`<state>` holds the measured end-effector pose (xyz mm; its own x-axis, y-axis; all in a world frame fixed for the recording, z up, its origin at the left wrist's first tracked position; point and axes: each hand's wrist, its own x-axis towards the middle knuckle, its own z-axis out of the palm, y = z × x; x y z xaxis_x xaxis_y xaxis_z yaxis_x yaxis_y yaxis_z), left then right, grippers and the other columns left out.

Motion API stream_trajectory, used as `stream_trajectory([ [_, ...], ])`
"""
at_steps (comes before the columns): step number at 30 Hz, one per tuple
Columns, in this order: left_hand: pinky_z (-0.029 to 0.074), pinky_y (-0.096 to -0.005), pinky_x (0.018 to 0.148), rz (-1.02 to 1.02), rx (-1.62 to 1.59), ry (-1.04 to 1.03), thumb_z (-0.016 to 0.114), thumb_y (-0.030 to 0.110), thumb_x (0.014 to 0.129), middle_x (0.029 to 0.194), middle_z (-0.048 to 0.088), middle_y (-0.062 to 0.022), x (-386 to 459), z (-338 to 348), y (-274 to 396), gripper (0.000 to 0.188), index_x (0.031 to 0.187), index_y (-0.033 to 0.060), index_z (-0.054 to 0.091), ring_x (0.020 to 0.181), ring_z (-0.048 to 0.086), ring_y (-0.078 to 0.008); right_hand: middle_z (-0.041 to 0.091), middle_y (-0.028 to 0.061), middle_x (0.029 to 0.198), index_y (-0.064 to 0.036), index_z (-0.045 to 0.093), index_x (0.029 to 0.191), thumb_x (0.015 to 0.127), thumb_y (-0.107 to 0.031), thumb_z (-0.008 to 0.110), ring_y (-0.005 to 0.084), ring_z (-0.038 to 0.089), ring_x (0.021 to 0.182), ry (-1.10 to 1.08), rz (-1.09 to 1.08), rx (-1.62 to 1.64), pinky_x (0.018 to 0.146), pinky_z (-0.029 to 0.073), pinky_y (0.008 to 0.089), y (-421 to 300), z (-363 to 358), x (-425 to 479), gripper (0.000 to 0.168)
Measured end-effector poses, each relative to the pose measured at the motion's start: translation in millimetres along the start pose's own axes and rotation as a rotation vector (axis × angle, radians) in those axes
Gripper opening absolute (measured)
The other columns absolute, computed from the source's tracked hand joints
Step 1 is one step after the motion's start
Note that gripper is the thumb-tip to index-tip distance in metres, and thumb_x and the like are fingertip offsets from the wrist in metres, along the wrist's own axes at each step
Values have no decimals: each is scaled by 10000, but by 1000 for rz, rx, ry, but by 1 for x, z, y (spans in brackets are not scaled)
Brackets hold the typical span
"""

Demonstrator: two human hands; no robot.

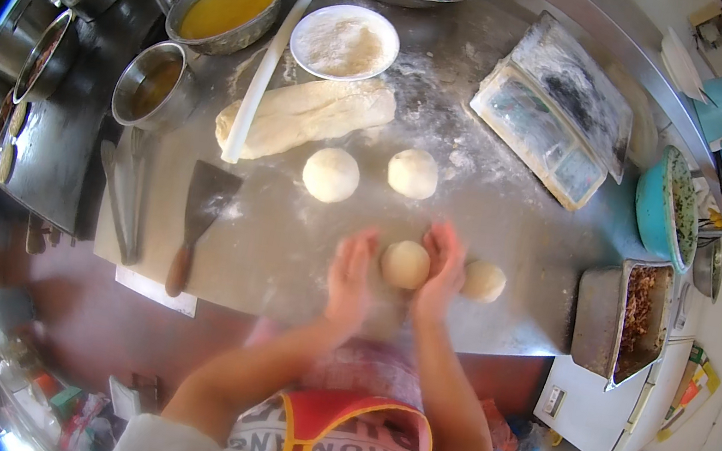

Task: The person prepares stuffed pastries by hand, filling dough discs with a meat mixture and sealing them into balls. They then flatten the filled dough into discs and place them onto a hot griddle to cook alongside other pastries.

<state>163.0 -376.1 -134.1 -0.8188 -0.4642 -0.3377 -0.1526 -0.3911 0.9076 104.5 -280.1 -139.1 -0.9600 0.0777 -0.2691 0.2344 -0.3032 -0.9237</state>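
Observation:
A ball of dough [405, 264] lies on the metal worktop between my two hands. My right hand [442, 266] is against its right side, fingers together and blurred. My left hand [352, 273], also blurred, stands upright a little to the left of the ball, with a small gap between them. Just right of my right hand is another dough ball [484, 282]. Farther back sit two more, a larger dough ball [331, 175] and a dough ball [413, 173]. Behind them lies a long slab of dough [321, 118] with a white rolling pin [263, 81] across its left end.
A plate of flour [345, 42], a bowl of yellow liquid [229, 10] and a small metal pot [149, 84] stand behind. Left lie a scraper [197, 222] and metal tongs [120, 203]. Right are a floury scale [543, 134], a turquoise bowl [658, 207] and a metal container of filling [598, 324].

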Motion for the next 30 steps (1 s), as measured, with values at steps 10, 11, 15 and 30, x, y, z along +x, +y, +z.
stream_trajectory([
  [10, 328, -372, 1003, 412, 250, -203, 443, 211, 940, 1285, 452, -143, 28, 78, -14, 328, 1205, 34, 518, 1196, 413, -280, 616, 113, 1049, 10, 565, 1116, 964, -236, 366, 205, 566, 1000, -84, -235, -508, 901, 420, 319, -53, -20, 69, 351],
  [11, 346, -359, 990, 393, 330, -218, 450, 174, 941, 1289, 451, -127, 32, 77, -14, 304, 1196, 26, 523, 1184, 424, -260, 612, 114, 1058, 12, 563, 1118, 964, -222, 369, 209, 565, 1000, -30, -292, -608, 897, 423, 323, -56, -20, 77, 340],
  [15, 367, -385, 975, 830, 532, 53, 487, 172, 913, 1229, 500, -154, 102, 54, 25, 294, 1180, 62, 543, 1160, 441, -325, 490, 165, 1257, 8, 475, 1249, 979, -230, 362, 272, 459, 1157, -160, -459, -610, 993, 344, 364, -52, -7, 39, 377],
  [30, 307, -396, 1005, 461, 639, 161, 504, 143, 890, 1293, 367, -207, 34, -4, 9, 428, 1290, 28, 405, 1212, 341, -350, 535, 159, 1172, 37, 512, 1195, 962, -369, 389, 271, 530, 1059, -535, -416, -547, 942, 398, 375, 9, 28, 22, 485],
])
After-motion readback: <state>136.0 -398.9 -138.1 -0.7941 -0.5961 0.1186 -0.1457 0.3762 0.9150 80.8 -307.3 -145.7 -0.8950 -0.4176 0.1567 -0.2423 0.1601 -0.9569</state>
